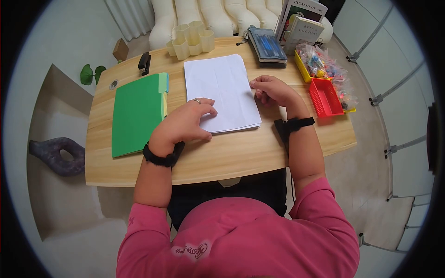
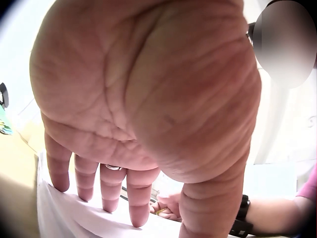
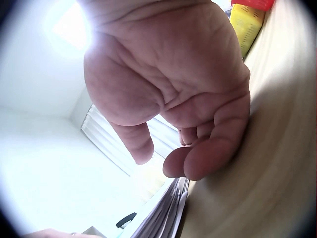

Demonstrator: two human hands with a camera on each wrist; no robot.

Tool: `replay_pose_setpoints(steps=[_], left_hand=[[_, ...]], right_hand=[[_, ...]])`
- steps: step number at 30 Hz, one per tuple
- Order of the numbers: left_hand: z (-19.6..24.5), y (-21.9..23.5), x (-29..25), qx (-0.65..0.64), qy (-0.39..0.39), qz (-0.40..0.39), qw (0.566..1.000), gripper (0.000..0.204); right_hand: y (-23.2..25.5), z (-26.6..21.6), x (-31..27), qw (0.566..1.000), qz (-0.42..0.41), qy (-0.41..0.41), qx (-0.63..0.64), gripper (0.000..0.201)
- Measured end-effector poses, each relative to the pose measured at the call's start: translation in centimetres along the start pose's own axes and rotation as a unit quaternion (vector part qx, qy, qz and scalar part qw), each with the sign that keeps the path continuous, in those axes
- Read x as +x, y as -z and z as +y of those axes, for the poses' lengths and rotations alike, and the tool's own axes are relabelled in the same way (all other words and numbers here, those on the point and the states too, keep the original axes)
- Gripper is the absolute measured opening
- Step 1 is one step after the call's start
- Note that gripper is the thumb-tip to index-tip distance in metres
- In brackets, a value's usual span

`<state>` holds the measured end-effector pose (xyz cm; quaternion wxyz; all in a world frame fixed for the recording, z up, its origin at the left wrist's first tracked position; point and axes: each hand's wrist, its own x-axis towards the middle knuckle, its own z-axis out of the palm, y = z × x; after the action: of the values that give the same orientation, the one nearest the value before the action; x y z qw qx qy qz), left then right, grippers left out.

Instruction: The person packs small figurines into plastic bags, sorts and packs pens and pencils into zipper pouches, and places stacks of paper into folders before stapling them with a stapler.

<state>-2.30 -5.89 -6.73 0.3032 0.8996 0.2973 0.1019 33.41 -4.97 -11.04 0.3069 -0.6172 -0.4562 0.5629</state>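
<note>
A stack of white paper sheets [image 1: 222,88] lies on the wooden table in front of the person. The left hand [image 1: 185,119] rests at the stack's near left side, its fingers extended over the top sheet and the thumb spread near the front edge. In the left wrist view, the fingertips of the left hand [image 2: 133,119] reach the white paper. The right hand [image 1: 273,91] is at the stack's right edge, fingers loosely bent. In the right wrist view, a gap shows between thumb and fingers of the right hand [image 3: 173,94], close to the layered sheet edges [image 3: 168,213].
Green folders [image 1: 136,113] lie left of the stack, with a black stapler [image 1: 144,63] behind. At the back stand a cream hexagonal holder [image 1: 191,41] and a blue pencil case [image 1: 267,45]. Books [image 1: 303,28], a red basket [image 1: 326,97] and a yellow basket [image 1: 302,67] with bagged items stand right.
</note>
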Motion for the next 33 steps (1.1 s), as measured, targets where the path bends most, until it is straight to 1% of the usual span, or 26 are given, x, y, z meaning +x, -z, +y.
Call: replay_pose_setpoints(steps=[6,9,14,17,19,21,23,26,30,33], left_hand=[[-0.19,0.25,-0.12,0.01,-0.006,-0.002,1.0,0.061],[-0.35,0.35,-0.07,0.023,-0.001,-0.028,0.999,0.063],[-0.6,0.37,-0.09,0.005,0.001,-0.031,1.0,0.06],[-0.74,0.44,-0.1,-0.01,0.004,-0.034,0.999,0.058],[-0.89,0.46,-0.1,-0.015,0.007,-0.037,0.999,0.056],[-0.95,0.51,-0.1,-0.021,0.009,-0.041,0.999,0.055],[-0.93,0.54,-0.14,-0.046,0.028,-0.045,0.998,0.052],[-1.01,0.57,-0.09,-0.041,0.026,-0.047,0.998,0.05],[-0.81,0.57,-0.15,-0.046,0.032,-0.046,0.997,0.05],[-1.01,0.51,-0.05,-0.043,0.022,-0.045,0.998,0.052]], right_hand=[[-0.14,-0.12,-0.05,1.0,0.005,0.001,-0.012,0.036],[-0.16,-0.2,-0.04,1.0,0.005,0.002,-0.015,0.037],[-0.6,-0.75,-0.73,1.0,0.011,-0.002,-0.013,0.033],[-0.43,-0.61,-0.53,1.0,0.01,-0.001,-0.021,0.034],[-0.32,-0.35,-0.34,1.0,0.008,0.002,-0.02,0.039],[-0.23,-0.25,-0.24,1.0,0.008,0.0,-0.019,0.038],[-0.19,-0.25,-0.27,1.0,0.008,-0.001,-0.018,0.038],[-0.19,-0.35,-0.29,1.0,0.003,0.0,-0.017,0.038],[-0.22,-0.21,-0.2,1.0,0.008,0.0,-0.023,0.038],[-0.06,-0.08,0.03,1.0,0.004,0.003,-0.024,0.038]])
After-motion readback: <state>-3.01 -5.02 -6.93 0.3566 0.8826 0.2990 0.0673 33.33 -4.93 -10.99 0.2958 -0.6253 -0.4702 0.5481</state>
